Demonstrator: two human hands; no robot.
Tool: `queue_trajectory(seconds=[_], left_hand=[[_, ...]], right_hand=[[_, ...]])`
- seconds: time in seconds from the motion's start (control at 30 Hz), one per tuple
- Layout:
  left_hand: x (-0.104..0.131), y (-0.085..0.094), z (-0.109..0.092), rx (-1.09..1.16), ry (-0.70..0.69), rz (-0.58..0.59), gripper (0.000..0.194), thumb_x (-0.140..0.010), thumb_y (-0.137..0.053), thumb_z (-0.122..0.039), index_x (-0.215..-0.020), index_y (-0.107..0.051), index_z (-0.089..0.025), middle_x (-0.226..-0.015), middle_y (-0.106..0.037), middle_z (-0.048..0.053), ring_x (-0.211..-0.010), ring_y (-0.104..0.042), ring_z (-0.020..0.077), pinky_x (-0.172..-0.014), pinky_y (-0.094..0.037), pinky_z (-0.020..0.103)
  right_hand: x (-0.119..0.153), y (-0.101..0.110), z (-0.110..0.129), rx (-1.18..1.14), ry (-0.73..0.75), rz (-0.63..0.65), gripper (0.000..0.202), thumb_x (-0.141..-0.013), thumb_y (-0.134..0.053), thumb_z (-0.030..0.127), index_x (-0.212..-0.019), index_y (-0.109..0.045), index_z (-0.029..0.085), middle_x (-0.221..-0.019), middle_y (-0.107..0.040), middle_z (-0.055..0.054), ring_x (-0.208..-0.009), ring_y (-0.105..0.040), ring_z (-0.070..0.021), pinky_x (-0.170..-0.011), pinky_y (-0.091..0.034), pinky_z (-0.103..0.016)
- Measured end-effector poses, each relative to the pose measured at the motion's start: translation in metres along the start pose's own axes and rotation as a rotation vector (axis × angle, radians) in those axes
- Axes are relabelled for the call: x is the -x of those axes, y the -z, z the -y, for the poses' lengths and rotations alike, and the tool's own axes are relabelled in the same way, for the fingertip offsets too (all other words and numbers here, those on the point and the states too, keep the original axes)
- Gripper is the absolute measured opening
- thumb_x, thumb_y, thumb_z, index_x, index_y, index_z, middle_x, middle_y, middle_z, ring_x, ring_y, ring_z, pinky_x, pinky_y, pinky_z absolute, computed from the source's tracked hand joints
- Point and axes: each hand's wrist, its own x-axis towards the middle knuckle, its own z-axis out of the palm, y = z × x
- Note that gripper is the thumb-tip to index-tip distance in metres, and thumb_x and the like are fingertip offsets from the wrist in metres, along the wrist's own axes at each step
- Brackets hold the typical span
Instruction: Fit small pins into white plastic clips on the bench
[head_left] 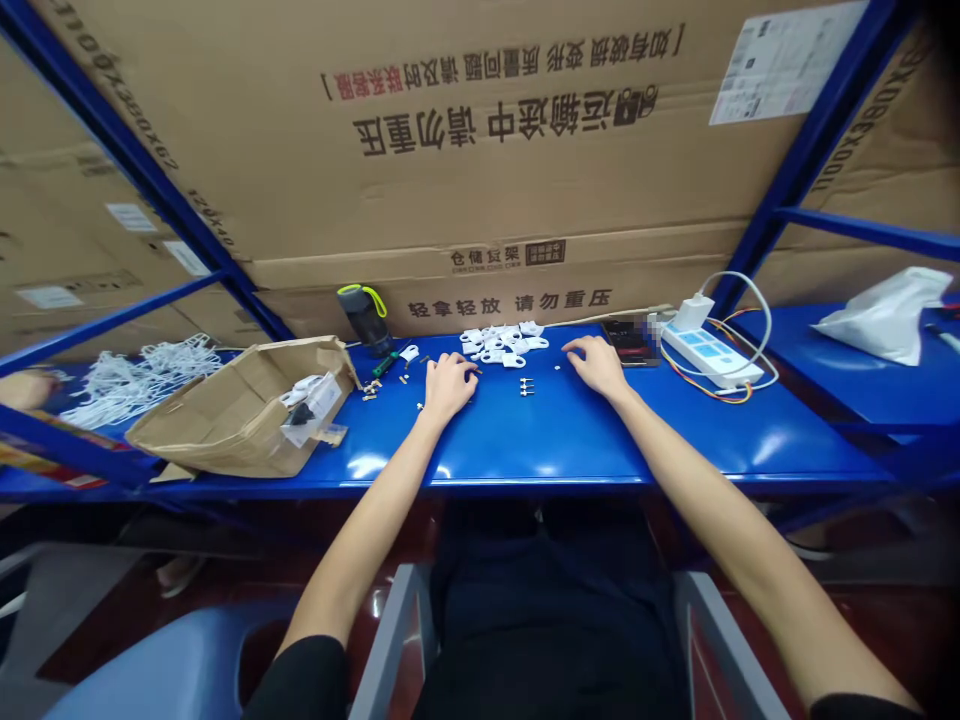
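Note:
My left hand (448, 385) rests on the blue shelf top with its fingers loosely bent and apart; I make out nothing held in it. My right hand (598, 367) lies to the right, fingers stretched toward the middle, also holding nothing visible. Between and beyond them is a heap of white plastic pieces with ring-shaped ends (504, 345). Three small metal pins with white parts (526, 386) lie in a column between my hands. A tiny white bit (557, 367) sits close to my right fingertips. Left of my left hand are small brass-coloured parts (371, 388) and a green-handled tool (385, 365).
An open cardboard box (217, 430) with plastic-wrapped items stands left, beside a pile of white cords (150, 380). A dark bottle (365, 320) stands at the back. On the right are a power strip (712, 355) with cables and a white bag (889, 315). Large cardboard (480, 200) walls the back.

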Motion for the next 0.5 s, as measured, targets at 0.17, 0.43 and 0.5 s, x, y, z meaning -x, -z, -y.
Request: queue_trajectory(seconds=[0.17,0.43,0.5], left_hand=[[0.0,0.004,-0.002,0.031,-0.087,0.07,0.03,-0.103,-0.055,-0.031,-0.113,-0.083,-0.028,-0.123,-0.073,0.01,-0.113,-0.057,0.0329,-0.1,-0.041,0.048],[-0.014,0.001,-0.003,0.056,-0.152,0.122,0.025,-0.105,-0.058,-0.03,-0.104,-0.082,-0.026,-0.115,-0.078,0.008,-0.109,-0.061,0.0301,-0.096,-0.042,0.042],[-0.017,-0.001,-0.004,0.078,-0.17,0.128,0.024,-0.105,-0.057,-0.03,-0.104,-0.08,-0.024,-0.115,-0.078,0.008,-0.11,-0.063,0.0292,-0.096,-0.043,0.041]], right_hand=[[0.001,-0.001,0.005,-0.006,0.028,0.001,0.029,-0.099,-0.055,0.022,-0.113,-0.081,0.025,-0.121,-0.077,-0.009,-0.113,-0.064,-0.0312,-0.102,-0.05,-0.047],[0.003,0.0,0.005,0.007,0.014,0.019,0.029,-0.099,-0.055,0.022,-0.115,-0.08,0.025,-0.121,-0.076,-0.009,-0.113,-0.064,-0.0305,-0.101,-0.05,-0.046],[0.002,-0.001,0.002,0.011,0.015,0.03,0.028,-0.099,-0.057,0.023,-0.115,-0.08,0.025,-0.121,-0.077,-0.009,-0.113,-0.065,-0.03,-0.102,-0.05,-0.045]])
